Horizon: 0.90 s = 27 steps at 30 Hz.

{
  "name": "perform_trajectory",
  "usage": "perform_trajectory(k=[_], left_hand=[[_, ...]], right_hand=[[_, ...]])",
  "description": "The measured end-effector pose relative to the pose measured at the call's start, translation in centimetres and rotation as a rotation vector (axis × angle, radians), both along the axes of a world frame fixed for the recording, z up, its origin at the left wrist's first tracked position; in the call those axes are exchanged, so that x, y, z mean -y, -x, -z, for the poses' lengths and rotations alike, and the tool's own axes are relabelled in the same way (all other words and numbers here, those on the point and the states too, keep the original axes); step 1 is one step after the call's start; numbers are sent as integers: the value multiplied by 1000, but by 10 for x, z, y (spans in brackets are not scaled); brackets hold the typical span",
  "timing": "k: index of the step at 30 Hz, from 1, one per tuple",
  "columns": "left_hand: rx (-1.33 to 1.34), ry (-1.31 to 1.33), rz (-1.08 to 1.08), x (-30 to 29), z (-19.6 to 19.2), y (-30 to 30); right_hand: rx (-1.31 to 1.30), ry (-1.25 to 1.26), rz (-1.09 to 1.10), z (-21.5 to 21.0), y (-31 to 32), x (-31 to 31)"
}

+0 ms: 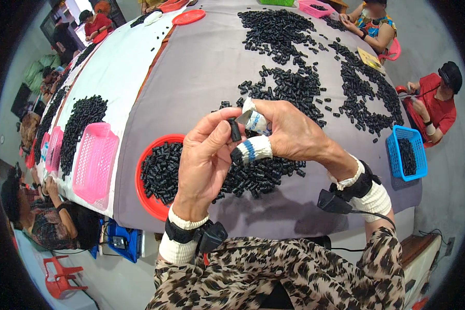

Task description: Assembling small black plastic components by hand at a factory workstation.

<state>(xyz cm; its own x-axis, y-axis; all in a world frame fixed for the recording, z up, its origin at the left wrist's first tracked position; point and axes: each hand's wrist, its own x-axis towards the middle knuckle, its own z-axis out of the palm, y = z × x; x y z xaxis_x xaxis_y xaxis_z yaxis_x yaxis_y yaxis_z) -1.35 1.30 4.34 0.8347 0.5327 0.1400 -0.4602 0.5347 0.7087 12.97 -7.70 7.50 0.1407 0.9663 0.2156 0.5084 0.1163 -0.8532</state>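
A pink basket [94, 161] sits at the table's left edge beside a heap of black parts. Nearer the centre, a red round tray [149, 199] holds small black plastic tubes [163, 170]. Above it, the left hand [204, 160] pinches one black tube [234, 129] between thumb and forefinger, while the right hand [289, 135], its fingers wrapped in white tape, grips the same tube's far end. A blue basket [407, 153] stands at the right.

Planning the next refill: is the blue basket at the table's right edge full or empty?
Partly full: the blue basket holds small black pieces over its floor, while its mesh walls above them show bare.
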Motion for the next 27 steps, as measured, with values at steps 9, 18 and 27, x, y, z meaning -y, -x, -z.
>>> perform_trajectory(k=[9,18,27], left_hand=[[-29,-8,45,-3,3,0],[-33,-16,53,-1,6,-2],[-122,-16,22,5,9,-7]], right_hand=[[35,30,-25,2,1,-5],[126,18,-12,9,-2,-4],[184,20,1,15,-5,3]])
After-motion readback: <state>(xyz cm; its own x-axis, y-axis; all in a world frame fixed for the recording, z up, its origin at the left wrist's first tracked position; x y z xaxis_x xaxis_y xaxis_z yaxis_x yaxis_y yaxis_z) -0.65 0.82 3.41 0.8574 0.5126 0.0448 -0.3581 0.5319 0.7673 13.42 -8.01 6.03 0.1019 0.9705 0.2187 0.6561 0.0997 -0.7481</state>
